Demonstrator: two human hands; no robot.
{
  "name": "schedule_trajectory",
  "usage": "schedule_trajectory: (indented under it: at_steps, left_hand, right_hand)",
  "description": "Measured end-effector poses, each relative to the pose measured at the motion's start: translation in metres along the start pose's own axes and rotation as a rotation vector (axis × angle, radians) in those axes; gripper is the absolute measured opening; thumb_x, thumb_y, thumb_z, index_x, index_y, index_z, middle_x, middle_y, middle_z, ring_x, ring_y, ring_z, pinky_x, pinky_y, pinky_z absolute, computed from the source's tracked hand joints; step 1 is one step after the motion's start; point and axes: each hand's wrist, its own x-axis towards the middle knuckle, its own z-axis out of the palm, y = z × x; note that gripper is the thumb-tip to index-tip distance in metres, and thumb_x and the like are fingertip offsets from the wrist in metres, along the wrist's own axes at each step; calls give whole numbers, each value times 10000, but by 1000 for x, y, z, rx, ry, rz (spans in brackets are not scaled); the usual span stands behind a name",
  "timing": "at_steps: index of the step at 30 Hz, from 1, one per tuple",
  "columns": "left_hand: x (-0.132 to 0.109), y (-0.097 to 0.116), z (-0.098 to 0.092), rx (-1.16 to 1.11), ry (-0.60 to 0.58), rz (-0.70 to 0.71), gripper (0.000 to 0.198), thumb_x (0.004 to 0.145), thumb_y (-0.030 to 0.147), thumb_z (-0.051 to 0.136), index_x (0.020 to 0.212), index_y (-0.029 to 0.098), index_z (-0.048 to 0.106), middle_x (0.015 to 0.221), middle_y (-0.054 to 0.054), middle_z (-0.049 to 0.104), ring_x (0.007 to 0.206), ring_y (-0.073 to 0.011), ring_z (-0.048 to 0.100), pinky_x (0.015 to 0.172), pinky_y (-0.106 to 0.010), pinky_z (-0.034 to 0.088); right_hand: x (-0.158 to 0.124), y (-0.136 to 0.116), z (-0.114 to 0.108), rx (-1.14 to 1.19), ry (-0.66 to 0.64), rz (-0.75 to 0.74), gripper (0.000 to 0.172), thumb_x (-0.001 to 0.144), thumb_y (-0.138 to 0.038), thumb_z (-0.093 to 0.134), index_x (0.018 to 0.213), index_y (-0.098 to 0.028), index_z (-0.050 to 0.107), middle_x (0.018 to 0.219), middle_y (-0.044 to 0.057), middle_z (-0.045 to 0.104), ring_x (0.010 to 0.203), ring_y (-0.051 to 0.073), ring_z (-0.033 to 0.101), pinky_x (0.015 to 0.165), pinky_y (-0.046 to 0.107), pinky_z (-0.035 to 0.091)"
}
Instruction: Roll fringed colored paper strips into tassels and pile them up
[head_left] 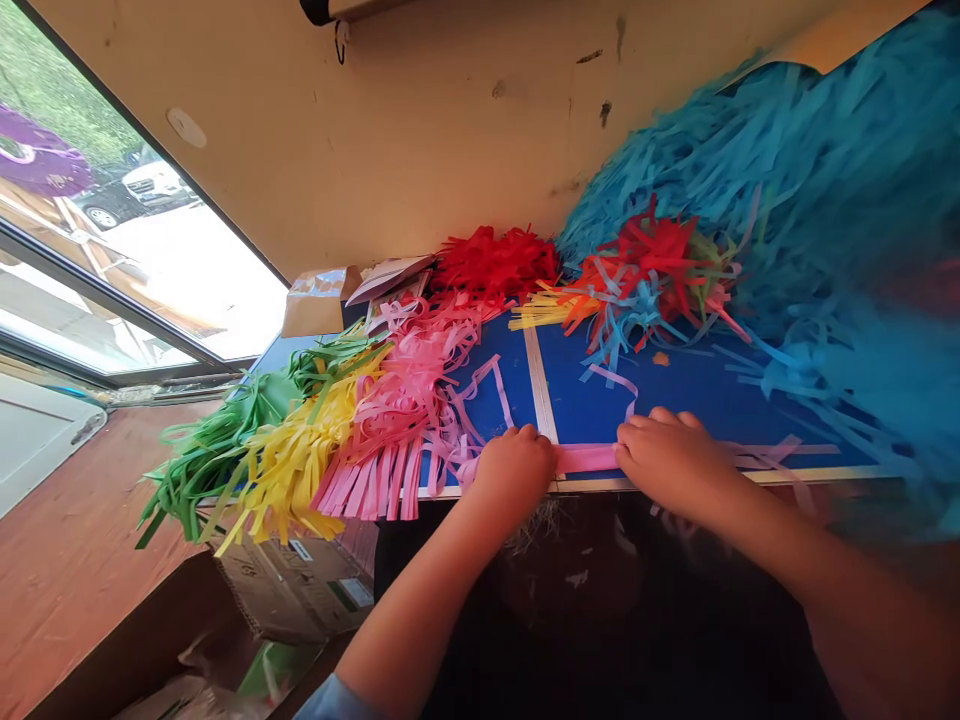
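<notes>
A pink paper strip (586, 458) lies along the front edge of the blue table (697, 395). My left hand (512, 470) is closed in a fist on the strip's left end. My right hand (671, 455) grips its right end, fingers curled down onto it. Both hands rest at the table's near edge, about a hand's width apart. Loose lilac strips (480, 400) curl on the table just behind my left hand.
Piles of cut paper fringe cover the table: green (225, 440), yellow (300, 455), pink (405, 400), red (495, 262), a mixed bundle (645, 275), and a large blue heap (825, 220) at right. A cardboard box (292, 590) sits below left. A window (112, 230) is at left.
</notes>
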Motion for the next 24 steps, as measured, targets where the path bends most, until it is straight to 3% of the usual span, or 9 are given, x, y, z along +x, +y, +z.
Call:
schedule_trajectory:
  at_steps: [6,13,18,24]
  left_hand:
    - [7,4,-4,16,-72,-59,183,816,60,482,922,107,624,888,-126,613,822,-230,632,649,-308,512]
    - [7,14,8,54,12,-172,220,850,48,419,981,38,596,907,-181,592,858,-255,602,640,-313,488]
    - [10,0,10,104,108,-42,240,859,77,408,954,102,627,938,-151,585,948,-267,535,739,-364,453]
    - [20,-12,1,120,3,12,194,835,104,480,927,131,649,884,-107,613,870,-241,588,662,-312,473]
  right_hand:
    - [4,-3,-3,-55,-41,6,319,852,-168,343,755,-170,647,860,105,647,842,235,517,662,339,272]
    - [9,-7,-9,-59,-86,26,318,831,-148,359,773,-155,671,853,129,660,860,248,532,661,345,284]
    - [10,-7,-10,-37,-107,34,306,814,-142,373,775,-160,676,854,132,658,869,260,532,656,348,290]
    - [12,-9,-9,-43,-98,66,282,782,-123,402,757,-159,681,825,132,669,866,262,542,655,358,292]
